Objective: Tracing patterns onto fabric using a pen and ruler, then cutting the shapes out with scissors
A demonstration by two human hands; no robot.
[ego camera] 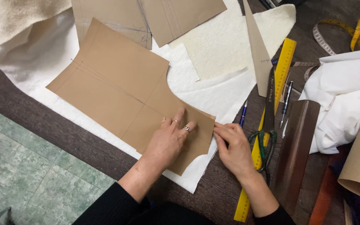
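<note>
A brown paper pattern piece [117,87] with drawn lines lies flat on white fabric [213,98] spread over a dark wooden table [63,133]. My left hand [169,139], with rings on two fingers, presses flat on the pattern's near corner. My right hand [232,148] rests at the pattern's right edge, fingertips pinched together against the paper and fabric. Whether it holds something small there is too hard to see.
Scissors with green handles [267,125] lie on a yellow ruler [271,108] right of my right hand. A blue pen [243,113] and a dark pen [286,102] are close by. More brown pattern pieces [180,16], a measuring tape [346,29], white cloth [346,91] and a wooden block [296,146] surround them.
</note>
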